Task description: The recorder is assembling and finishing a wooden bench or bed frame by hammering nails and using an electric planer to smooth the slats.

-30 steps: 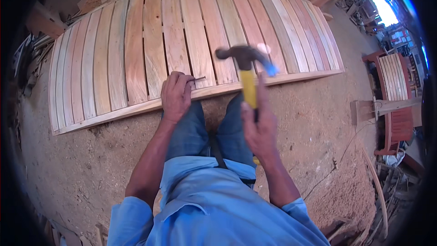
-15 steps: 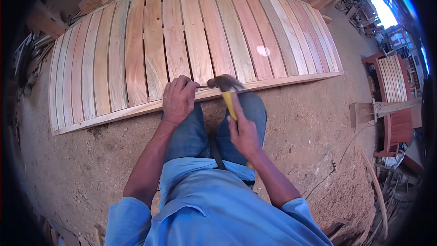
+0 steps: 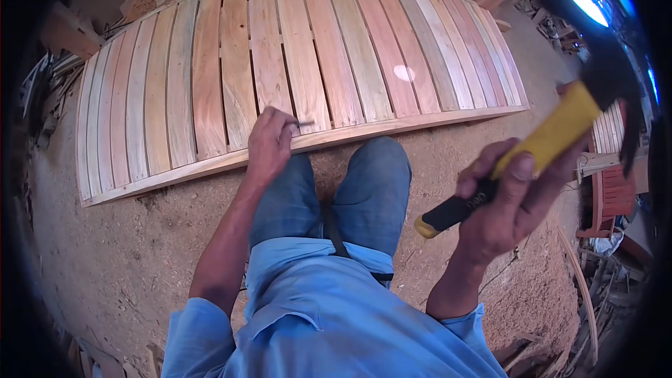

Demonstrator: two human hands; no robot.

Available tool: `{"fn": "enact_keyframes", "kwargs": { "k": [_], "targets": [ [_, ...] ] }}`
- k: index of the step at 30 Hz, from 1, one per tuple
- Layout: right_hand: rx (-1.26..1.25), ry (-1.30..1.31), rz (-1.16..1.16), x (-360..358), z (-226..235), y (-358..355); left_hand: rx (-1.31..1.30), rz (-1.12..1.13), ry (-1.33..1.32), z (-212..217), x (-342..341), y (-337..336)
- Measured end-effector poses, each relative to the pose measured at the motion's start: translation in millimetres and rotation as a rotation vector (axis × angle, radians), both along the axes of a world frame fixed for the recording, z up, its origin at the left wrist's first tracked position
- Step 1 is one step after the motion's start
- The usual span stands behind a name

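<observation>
A large panel of wooden slats (image 3: 210,91) lies flat on the sawdust floor in front of my knees. My left hand (image 3: 269,143) pinches a nail (image 3: 305,124) upright-ish against the panel's near rail. My right hand (image 3: 507,199) is raised high at the right, gripping a hammer (image 3: 553,129) with a yellow and black handle. The dark hammer head is up near the frame's right rim, well away from the nail.
Sawdust floor (image 3: 126,259) surrounds the panel. Loose boards and offcuts (image 3: 70,31) lie at the far left. A red chair-like frame (image 3: 612,199) and another slatted piece (image 3: 609,129) stand at the right, with thin curved strips (image 3: 584,294) on the ground.
The hammer struck down at the nail half a second ago; now my right hand has swung it up and out to the right. My left hand stays on the nail.
</observation>
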State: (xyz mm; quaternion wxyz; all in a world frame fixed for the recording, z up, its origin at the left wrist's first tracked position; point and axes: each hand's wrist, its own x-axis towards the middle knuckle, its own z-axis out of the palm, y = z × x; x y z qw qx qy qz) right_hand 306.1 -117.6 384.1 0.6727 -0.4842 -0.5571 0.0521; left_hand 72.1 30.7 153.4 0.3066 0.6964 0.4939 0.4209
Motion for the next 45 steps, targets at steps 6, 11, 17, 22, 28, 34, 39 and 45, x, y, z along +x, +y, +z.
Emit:
{"fn": "enact_keyframes", "kwargs": {
  "k": [6, 11, 17, 22, 28, 34, 39, 45],
  "targets": [
    [0.184, 0.035, -0.002, -12, 28, 2, 0.271, -0.004, 0.236, -8, -11, -12],
    [0.179, 0.246, 0.277, -5, 24, -1, 0.228, -0.021, 0.178, -9, -17, -12],
    [-0.248, -0.593, -0.031, -11, -158, -2, 0.244, -0.044, 0.179, -8, -16, -13],
    [-0.849, -0.195, 0.159, -43, -171, 1, 0.267, -0.019, 0.248, -14, -30, -13],
    [-0.656, 0.294, -0.040, 27, -160, -28, 0.421, 0.286, 0.243, 26, -38, -5],
    [-0.506, 1.436, 0.051, 81, -207, -2, 0.340, 0.396, 0.553, -58, -99, 14],
    [-0.433, 1.898, -0.167, 89, -260, 48, 0.343, 0.478, 0.434, -32, -93, -11],
    [-0.570, 2.027, -0.260, 115, -316, 87, -0.197, 0.582, -0.291, -22, -163, -31]
  ]
}}
